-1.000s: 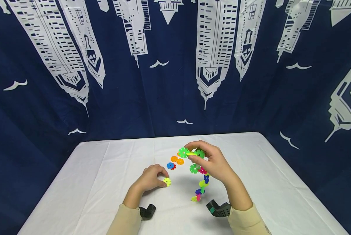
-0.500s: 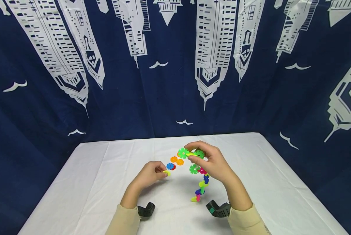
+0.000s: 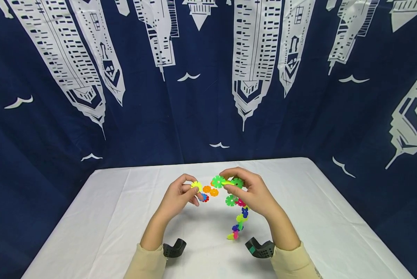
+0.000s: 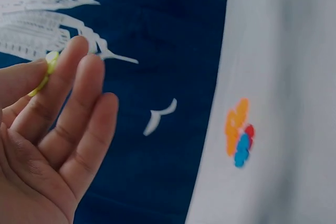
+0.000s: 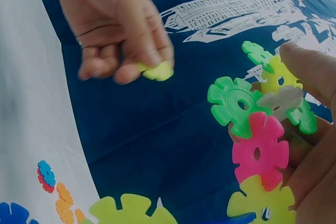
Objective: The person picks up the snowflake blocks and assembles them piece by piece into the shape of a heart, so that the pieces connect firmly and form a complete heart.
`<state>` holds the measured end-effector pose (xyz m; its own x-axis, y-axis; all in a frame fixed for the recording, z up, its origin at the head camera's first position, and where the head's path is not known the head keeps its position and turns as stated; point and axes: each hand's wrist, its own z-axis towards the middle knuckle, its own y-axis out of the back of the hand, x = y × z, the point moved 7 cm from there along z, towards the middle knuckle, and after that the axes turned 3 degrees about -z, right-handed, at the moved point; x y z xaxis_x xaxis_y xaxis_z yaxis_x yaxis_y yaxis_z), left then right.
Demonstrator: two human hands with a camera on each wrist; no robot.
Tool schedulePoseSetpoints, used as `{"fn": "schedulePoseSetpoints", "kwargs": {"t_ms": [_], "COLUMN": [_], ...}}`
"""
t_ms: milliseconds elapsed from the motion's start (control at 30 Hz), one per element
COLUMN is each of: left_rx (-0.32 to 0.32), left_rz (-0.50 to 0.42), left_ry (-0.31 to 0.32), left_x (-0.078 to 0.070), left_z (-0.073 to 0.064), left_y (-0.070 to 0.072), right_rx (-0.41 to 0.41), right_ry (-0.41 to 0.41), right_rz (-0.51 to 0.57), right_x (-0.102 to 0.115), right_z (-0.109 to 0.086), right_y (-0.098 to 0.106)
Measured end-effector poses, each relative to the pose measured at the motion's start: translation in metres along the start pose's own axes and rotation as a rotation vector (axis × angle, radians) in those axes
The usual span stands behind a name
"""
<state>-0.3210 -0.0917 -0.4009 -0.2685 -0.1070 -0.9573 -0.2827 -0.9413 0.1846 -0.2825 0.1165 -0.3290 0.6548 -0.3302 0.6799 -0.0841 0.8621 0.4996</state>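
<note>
My left hand is raised above the table, pinching a yellow snowflake disc between thumb and index finger. In the left wrist view its other fingers extend past the disc. To the right, my right hand grips a chain of interlocked snowflake discs by a yellow disc near the top. Green discs, a pink disc and a yellow disc show along the chain in the right wrist view. The chain hangs down toward me. A gap separates the held disc from the chain's nearest green disc.
Loose orange discs, a blue disc and a red disc lie on the white table beyond the hands. Dark wrist devices sit at both cuffs. A navy curtain with white buildings stands behind the table.
My left hand has lifted the yellow disc up and away from me, level with the top of the chain, turning its face to view. My right hand and the chain have stayed nearly still.
</note>
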Motion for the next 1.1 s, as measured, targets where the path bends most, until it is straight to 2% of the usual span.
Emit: {"fn": "schedulePoseSetpoints", "kwargs": {"t_ms": [133,300,467,633,767,933,1100], "left_rx": [-0.005,-0.001,-0.018,-0.015,-0.007,-0.027,-0.059], "left_rz": [-0.043,-0.079,-0.057,-0.026,-0.018,0.017,0.090], "left_ry": [-0.054,-0.165,-0.254,-0.312,-0.317,-0.339,-0.397], "left_x": [-0.017,-0.039,-0.052,-0.060,-0.063,-0.065,-0.068], "left_z": [-0.005,-0.011,-0.015,-0.017,-0.018,-0.019,-0.020], "left_y": [-0.005,-0.014,-0.022,-0.030,-0.034,-0.036,-0.035], "right_rx": [0.000,-0.026,-0.046,-0.060,-0.068,-0.055,-0.023], "right_ry": [0.015,0.062,0.099,0.128,0.144,0.126,0.108], "right_rz": [0.041,0.055,0.038,0.023,0.015,0.012,-0.006], "right_x": [0.000,0.004,0.006,0.007,0.008,0.007,0.005], "right_z": [-0.001,-0.001,0.000,0.000,0.001,0.001,0.001], "right_y": [0.000,0.001,0.001,0.001,0.001,0.001,-0.003]}}
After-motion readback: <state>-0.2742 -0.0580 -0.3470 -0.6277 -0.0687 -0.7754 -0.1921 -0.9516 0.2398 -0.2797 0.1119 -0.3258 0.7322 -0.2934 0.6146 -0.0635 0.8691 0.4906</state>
